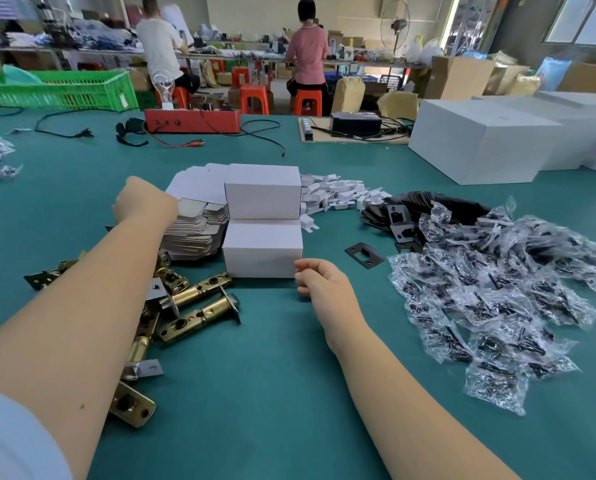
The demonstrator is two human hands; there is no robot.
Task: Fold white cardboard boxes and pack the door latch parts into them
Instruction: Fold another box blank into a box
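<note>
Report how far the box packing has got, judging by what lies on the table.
Done: two folded white boxes stand stacked and closed mid-table; their contents cannot be seen. In hand: the left hand reaches onto the stack of flat box blanks, while the right hand hangs curled beside the lower box, holding nothing. Left: the brass latches, black strike plates and bagged screws still lie in piles.

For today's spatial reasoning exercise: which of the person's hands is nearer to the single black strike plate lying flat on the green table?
The right hand. It lies just left of the black strike plate, near the closer white box. The left hand is far beyond, over the flat cardboard stack.
</note>
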